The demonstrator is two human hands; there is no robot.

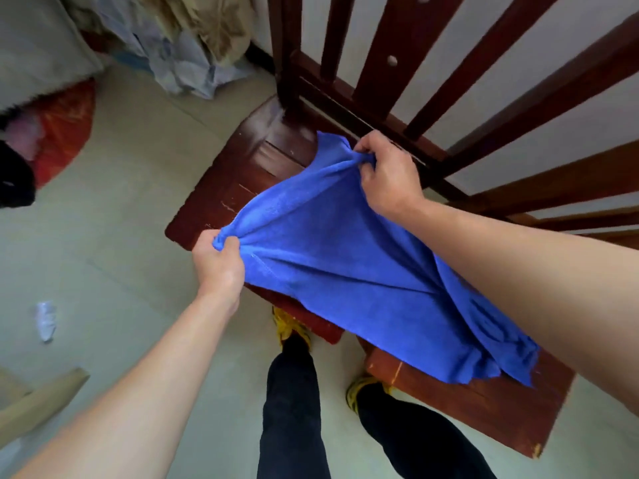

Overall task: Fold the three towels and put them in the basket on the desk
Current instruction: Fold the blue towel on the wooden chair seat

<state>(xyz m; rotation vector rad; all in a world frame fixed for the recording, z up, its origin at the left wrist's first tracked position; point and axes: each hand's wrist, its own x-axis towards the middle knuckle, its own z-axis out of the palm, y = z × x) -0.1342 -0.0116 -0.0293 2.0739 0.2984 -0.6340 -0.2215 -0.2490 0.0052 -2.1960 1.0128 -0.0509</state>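
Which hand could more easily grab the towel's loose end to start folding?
Probably the right hand. Both hands pinch corners of the blue towel, but its loose end drapes on the chair seat beneath the right forearm; the left hand would have to cross over.

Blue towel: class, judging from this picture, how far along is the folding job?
Done: nothing visible; no folded towel or basket shows. In hand: left hand and right hand each grip a bunched edge of the blue towel over the wooden chair. Left: folding, basketing all three.
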